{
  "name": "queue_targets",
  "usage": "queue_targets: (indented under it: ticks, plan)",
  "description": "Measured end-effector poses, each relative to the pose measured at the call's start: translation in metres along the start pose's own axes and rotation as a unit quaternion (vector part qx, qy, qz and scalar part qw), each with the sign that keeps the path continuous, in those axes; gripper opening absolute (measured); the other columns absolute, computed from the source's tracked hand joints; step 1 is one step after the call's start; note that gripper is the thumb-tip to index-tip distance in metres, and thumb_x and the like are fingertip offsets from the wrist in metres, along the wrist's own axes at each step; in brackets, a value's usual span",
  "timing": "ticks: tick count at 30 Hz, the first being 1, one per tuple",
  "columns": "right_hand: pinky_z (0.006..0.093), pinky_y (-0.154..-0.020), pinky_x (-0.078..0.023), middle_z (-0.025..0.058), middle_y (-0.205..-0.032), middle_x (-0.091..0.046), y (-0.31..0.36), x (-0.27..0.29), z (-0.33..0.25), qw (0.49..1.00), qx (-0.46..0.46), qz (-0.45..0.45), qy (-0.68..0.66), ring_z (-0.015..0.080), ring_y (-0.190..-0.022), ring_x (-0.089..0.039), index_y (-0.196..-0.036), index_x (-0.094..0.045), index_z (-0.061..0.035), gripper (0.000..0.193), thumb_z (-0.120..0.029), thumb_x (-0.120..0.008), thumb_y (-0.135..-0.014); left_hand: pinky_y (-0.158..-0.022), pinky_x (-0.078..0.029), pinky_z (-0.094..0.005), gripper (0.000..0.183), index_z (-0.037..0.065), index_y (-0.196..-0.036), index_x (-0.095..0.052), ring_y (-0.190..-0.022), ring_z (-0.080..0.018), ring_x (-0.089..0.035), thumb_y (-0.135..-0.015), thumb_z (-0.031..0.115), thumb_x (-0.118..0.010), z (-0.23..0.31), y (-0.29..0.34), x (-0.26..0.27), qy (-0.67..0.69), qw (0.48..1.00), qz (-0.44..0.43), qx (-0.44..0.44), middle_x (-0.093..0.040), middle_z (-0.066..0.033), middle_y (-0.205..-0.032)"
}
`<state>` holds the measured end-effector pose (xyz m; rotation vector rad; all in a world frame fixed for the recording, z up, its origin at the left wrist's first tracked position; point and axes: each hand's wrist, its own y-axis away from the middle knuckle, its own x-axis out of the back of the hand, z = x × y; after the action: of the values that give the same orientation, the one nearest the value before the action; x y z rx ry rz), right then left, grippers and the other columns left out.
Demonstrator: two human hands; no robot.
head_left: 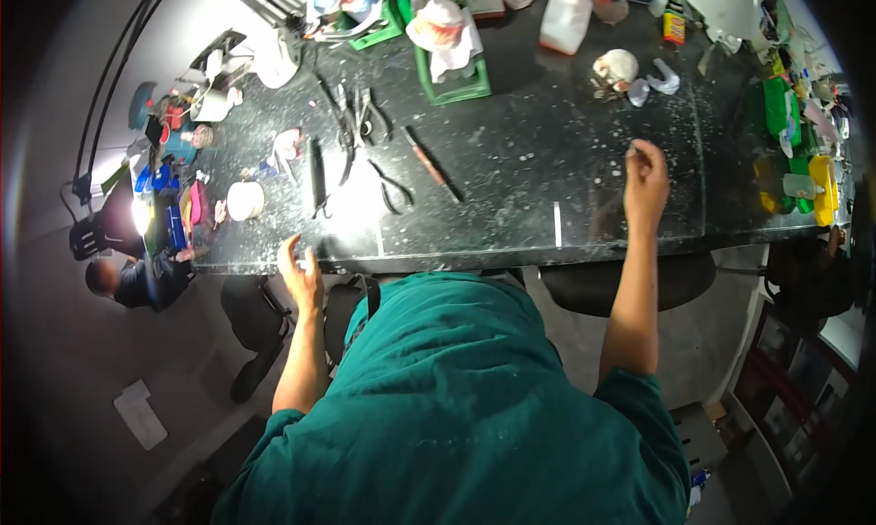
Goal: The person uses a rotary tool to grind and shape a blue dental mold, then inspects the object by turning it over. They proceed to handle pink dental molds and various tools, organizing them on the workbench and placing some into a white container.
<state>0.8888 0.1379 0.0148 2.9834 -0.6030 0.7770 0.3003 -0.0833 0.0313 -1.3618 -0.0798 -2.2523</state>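
My left hand (301, 274) hovers at the front edge of the black bench, thumb and fingers apart, holding nothing. Over the right part of the bench my right hand (646, 180) has its fingers curled and thumb pressed in; anything between the fingertips is too small to make out. Several pliers (347, 142) lie in a cluster on the bench, beyond my left hand. A slim knife-like tool (429, 165) with a brown handle rests to their right. Beyond my right hand sit a whitish dental cast (616, 67) and clear curved pieces (665, 76).
Green trays (456, 94) with dental models stand at the back, near a white bottle (565, 20) with orange liquid. A round white tub (245, 200) is at the left. A bright lamp (141, 217) shines there, with another person (146, 279) beyond. Yellow and green containers (824, 189) line the right.
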Motion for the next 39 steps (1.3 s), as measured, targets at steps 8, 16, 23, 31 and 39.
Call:
queue_targets:
  ticks: [8,16,23,31,39]
  plan:
    - [0.0318,-0.072,-0.054,0.0108,-0.091,-0.071,0.133,-0.172,-0.127,0.977,0.069,-0.197,-0.052,0.0220,-0.079,-0.069,-0.103,-0.070,-0.0074,0.010,-0.011,-0.069,-0.093,-0.100,-0.046,-0.0471,0.047,0.010,-0.132,-0.060,-0.120,-0.0356,-0.055,-0.089,0.024,-0.074,-0.008,-0.108,-0.035,-0.007,0.991,-0.044,-0.126,-0.058,-0.0167,-0.127]
    - [0.0413,-0.080,-0.057,0.0134,-0.098,-0.070,0.135,-0.379,-0.231,0.958,0.133,-0.174,0.184,0.0333,-0.094,-0.070,-0.107,-0.067,-0.0049,0.038,-0.035,-0.078,-0.086,-0.097,-0.048,-0.0504,0.067,0.012,-0.141,-0.052,-0.117,-0.0428,-0.056,-0.084,0.035,-0.079,0.019,-0.150,-0.037,0.055,0.975,-0.194,-0.088,-0.056,-0.0262,-0.126]
    - [0.0424,-0.087,-0.058,0.0212,-0.108,-0.073,0.128,-0.438,-0.264,0.891,0.054,-0.265,0.364,0.0332,-0.102,-0.072,-0.122,-0.059,0.0024,0.063,-0.048,-0.075,-0.087,-0.096,-0.048,-0.0511,0.041,0.005,-0.114,-0.064,-0.112,-0.0459,-0.053,-0.087,0.034,-0.075,-0.004,-0.142,-0.030,-0.012,0.946,-0.228,-0.229,-0.053,-0.0295,-0.118]
    - [0.0514,-0.085,-0.054,0.0212,-0.102,-0.072,0.121,-0.418,-0.222,0.956,0.072,-0.161,0.234,0.0411,-0.098,-0.069,-0.104,-0.066,-0.0060,0.036,-0.041,-0.060,-0.097,-0.084,-0.051,-0.0486,0.022,0.002,-0.101,-0.063,-0.093,-0.0399,-0.061,-0.095,0.022,-0.067,-0.024,-0.164,-0.033,0.133,0.941,-0.281,-0.132,-0.057,-0.0254,-0.108]
    - [0.0487,-0.087,-0.054,0.0194,-0.113,-0.060,0.134,-0.406,-0.232,0.918,0.120,-0.206,0.318,0.0384,-0.105,-0.063,-0.108,-0.060,-0.0045,0.046,-0.037,-0.078,-0.082,-0.062,-0.036,-0.0236,0.020,0.008,-0.086,-0.047,-0.069,-0.0055,-0.042,-0.105,0.013,-0.052,-0.021,-0.169,0.001,0.559,0.774,-0.276,0.110,-0.049,0.0024,-0.083]
